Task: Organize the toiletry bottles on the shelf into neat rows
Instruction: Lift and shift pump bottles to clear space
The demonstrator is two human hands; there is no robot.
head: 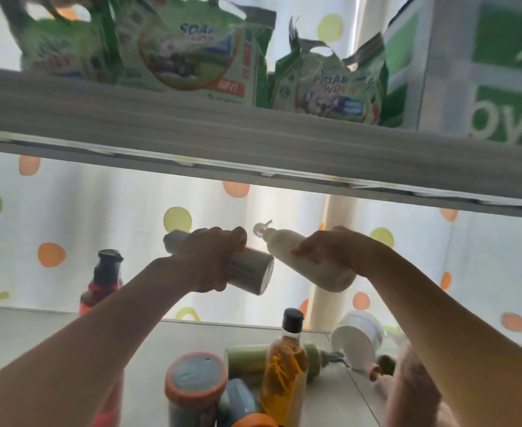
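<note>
Between the two shelf boards, both hands are raised and each is wrapped around a bottle. The left hand [213,257] is clenched around a pale cylindrical bottle [250,269], tipped so its flat base faces the viewer. The right hand [336,251] grasps a cream pump-top bottle [302,257] lying nearly sideways, its pump head pointing up and left. The two bottles are just beside each other in the air, well above the grey lower shelf [68,331].

Below them the rest is a jumble: an upright amber oil bottle with a black cap [287,362], a green bottle lying on its side [247,359], an orange-rimmed round jar [196,377], a tipped white tub [358,337], and a red bottle with a dark cap [104,282] standing apart at the back left.

This looks like the lifting-and-sorting step. Next, each bottle needs turning upright and setting down on bare shelf, probably at the back beside the red one.
</note>
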